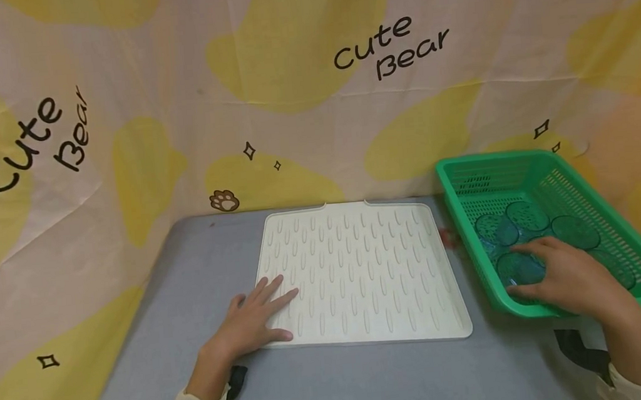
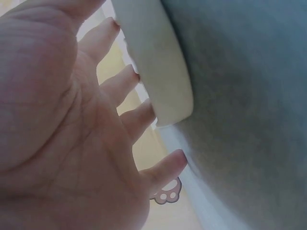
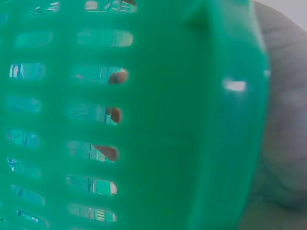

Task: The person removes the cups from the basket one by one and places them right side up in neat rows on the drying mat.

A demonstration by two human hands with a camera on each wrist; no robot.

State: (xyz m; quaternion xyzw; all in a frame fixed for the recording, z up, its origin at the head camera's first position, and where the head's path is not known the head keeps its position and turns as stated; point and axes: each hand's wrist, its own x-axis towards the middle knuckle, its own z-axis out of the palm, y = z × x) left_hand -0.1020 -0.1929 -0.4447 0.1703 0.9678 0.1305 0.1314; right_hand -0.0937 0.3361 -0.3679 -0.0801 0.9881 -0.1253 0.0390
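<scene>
A white ribbed draining board [image 1: 354,272] lies on the grey table. My left hand [image 1: 256,321] rests over its left edge with fingers spread. In the left wrist view, the fingertips meet the pale rim of the board [image 2: 163,72]. My right hand [image 1: 575,277] reaches into a green plastic basket [image 1: 475,269] at the right. Thumb and fingers curl about the rim of a clear bluish glass [image 1: 515,267] near the basket's left front corner. Through the slots in the basket wall [image 3: 153,115], the right wrist view shows bits of fingers.
Several more bluish glasses [image 1: 527,216] stand in the basket around the right hand. A patterned cloth [image 1: 304,132] hangs behind and to the left of the table [image 1: 335,387]. The basket's raised rim [image 1: 608,196] borders the right side.
</scene>
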